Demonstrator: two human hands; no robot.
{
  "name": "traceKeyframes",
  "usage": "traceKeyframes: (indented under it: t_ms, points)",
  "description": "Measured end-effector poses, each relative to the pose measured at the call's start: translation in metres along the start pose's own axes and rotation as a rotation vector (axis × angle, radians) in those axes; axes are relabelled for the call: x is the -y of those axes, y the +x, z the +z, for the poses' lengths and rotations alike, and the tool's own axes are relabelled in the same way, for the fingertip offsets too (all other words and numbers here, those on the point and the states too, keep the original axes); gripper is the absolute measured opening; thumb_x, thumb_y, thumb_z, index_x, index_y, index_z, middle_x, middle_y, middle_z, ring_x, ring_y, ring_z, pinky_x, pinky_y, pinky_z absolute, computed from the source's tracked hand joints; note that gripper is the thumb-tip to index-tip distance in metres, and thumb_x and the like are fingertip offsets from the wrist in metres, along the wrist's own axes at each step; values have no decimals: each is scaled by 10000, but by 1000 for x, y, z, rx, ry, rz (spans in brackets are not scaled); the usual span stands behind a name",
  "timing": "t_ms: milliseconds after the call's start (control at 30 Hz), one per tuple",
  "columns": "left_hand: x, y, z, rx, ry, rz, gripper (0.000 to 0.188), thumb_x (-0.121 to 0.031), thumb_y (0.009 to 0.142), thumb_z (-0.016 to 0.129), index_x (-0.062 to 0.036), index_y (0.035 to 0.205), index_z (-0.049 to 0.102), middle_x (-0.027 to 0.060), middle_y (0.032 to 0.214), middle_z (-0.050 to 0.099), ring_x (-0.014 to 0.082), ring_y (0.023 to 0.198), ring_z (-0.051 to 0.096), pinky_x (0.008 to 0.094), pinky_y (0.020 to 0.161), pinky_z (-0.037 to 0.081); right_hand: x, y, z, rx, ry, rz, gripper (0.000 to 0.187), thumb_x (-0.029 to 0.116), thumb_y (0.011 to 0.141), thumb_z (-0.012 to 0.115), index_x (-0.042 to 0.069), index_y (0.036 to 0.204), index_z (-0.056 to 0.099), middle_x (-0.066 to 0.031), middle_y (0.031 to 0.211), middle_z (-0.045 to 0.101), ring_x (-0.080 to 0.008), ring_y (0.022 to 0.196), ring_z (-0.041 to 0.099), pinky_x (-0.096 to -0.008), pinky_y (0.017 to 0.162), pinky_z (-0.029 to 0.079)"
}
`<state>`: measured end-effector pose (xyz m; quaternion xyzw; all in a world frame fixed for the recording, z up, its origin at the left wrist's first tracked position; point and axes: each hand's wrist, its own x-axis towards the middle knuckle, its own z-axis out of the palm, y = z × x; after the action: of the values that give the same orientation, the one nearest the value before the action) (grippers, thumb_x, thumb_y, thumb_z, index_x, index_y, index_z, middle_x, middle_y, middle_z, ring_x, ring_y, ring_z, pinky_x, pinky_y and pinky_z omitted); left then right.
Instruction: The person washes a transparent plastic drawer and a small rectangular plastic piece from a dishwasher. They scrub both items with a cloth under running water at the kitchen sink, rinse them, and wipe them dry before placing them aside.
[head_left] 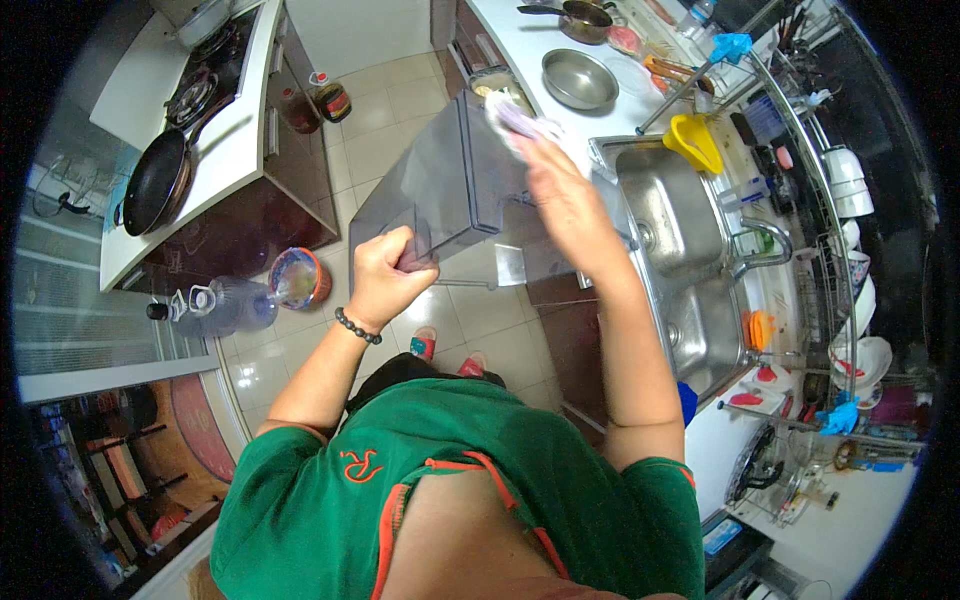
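Observation:
A grey see-through plastic bin (418, 172) is held up in front of me above the tiled floor. My left hand (390, 272) is closed in a fist round a grey part at the bin's near end; a dark bead bracelet is on that wrist. On the bin's far right corner lies a white and light-purple cloth (512, 116). My right hand (568, 205) grips this cloth, with its fingers partly hidden and slightly blurred. That forearm passes beside the sink.
To the right are a steel double sink (668, 225), a yellow scoop-shaped thing (693, 143), a metal bowl (580, 80) and a dish rack (835, 260). On the left stand a stove counter with a black pan (157, 182), large plastic bottles (235, 303) and a red-rimmed bucket (300, 279).

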<state>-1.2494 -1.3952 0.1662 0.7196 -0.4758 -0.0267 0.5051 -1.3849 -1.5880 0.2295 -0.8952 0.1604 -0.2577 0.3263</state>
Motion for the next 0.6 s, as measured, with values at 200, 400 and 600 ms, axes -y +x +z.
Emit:
traceKeyframes:
  t_ms: [200, 400, 600]
  points:
    - [4, -2, 1, 23, 22, -8, 292, -62, 532, 636, -40, 571, 347, 81, 506, 341, 200, 456, 368, 312, 440, 321, -95, -62, -19, -85, -219, 531, 445, 347, 912, 404, 15, 1188, 511, -198, 1270, 451, -301, 1204, 413, -335, 1011, 294]
    - [11, 3, 14, 74, 7, -26, 278, -46, 557, 633, -34, 572, 356, 55, 513, 323, 150, 473, 338, 280, 442, 300, 16, -3, 19, -69, 20, -47, 419, 339, 898, 447, 85, 1228, 491, -186, 1241, 478, -336, 1178, 428, -377, 999, 312]
    - [14, 18, 7, 55, -108, -252, 209, -23, 641, 647, -41, 605, 442, -73, 574, 351, 29, 540, 303, 197, 469, 262, -127, -49, -28, -92, 50, 381, 397, 296, 939, 364, 26, 1185, 520, -149, 1211, 519, -243, 1154, 460, -309, 990, 320]
